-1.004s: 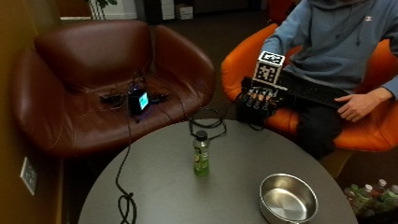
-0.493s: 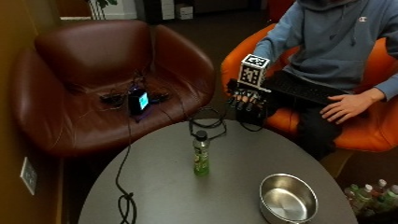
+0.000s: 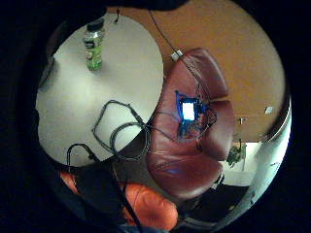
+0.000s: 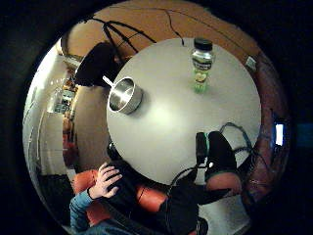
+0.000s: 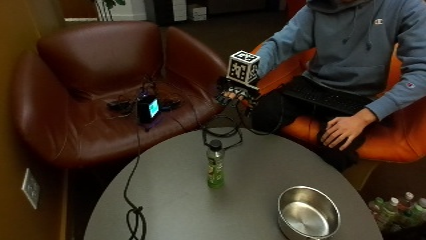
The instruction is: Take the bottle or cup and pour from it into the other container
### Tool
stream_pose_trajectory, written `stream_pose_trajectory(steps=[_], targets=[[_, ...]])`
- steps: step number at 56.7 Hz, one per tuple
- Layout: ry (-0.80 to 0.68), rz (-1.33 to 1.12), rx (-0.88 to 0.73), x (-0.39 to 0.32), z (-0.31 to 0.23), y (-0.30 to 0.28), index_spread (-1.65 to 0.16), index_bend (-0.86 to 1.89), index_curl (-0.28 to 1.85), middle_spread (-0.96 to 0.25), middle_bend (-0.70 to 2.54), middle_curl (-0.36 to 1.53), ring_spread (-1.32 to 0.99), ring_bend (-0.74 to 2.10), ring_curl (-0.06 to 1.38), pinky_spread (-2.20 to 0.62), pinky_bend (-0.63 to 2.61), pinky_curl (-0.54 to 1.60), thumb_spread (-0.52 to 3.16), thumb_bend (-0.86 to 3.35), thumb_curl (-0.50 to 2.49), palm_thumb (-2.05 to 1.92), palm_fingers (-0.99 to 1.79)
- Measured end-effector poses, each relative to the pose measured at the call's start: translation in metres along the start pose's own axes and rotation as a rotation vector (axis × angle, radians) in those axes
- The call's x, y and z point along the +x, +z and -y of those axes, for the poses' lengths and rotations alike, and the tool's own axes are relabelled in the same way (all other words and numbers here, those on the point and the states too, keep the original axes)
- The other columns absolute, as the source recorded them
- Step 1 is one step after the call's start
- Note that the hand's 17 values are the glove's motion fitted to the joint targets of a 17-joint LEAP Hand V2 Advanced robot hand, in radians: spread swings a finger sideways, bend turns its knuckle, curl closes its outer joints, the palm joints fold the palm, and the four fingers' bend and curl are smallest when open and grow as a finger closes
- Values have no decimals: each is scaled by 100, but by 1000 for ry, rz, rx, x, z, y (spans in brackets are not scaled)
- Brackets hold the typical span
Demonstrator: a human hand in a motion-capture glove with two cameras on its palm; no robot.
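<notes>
gloved right hand (image 5: 234, 96) hangs in the air past the far edge of the round grey table (image 5: 173, 210), over the gap between the table and the brown leather armchair (image 5: 93, 65). its fingers point down, relaxed and slightly spread, with nothing in them. the bottle (image 5: 214, 165), green at the bottom with a dark cap, stands upright near the middle of the table, well apart from the hand. a steel bowl (image 5: 308, 213) sits near the table's edge, off to one side of the bottle and apart from it. the person's bare hand (image 5: 341, 130) rests on their lap in the orange chair (image 5: 393, 135). a small lit device (image 5: 147, 108) lies on the armchair seat among wires.

from the little finger side of the palm, the bottle (image 3: 93, 44) stands alone on the pale tabletop (image 3: 77, 92), and a coil of black cable (image 3: 121, 131) lies at the table edge beside the armchair (image 3: 194, 141).

from the thumb side, the bottle (image 4: 201, 65) and the bowl (image 4: 123, 96) both stand on the table (image 4: 171, 122), apart from each other, and the bare hand (image 4: 104, 180) shows below the table's rim.
</notes>
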State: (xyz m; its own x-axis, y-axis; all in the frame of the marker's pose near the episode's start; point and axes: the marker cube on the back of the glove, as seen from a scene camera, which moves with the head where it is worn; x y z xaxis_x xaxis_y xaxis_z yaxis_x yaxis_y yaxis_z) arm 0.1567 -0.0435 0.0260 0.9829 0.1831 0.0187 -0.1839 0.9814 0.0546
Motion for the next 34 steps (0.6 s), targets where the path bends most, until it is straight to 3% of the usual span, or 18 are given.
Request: stream_pose_trajectory(steps=[15, 34], targets=[[37, 145, 35, 37, 26, 17, -37, 14, 28, -5, 18, 28, -6, 36, 29, 21, 47, 35, 95, -3, 48, 84, 15], [93, 504, 166, 44, 69, 68, -36, 11, 23, -5, 19, 30, -7, 41, 31, 21, 51, 36, 94, -3, 45, 77, 12]])
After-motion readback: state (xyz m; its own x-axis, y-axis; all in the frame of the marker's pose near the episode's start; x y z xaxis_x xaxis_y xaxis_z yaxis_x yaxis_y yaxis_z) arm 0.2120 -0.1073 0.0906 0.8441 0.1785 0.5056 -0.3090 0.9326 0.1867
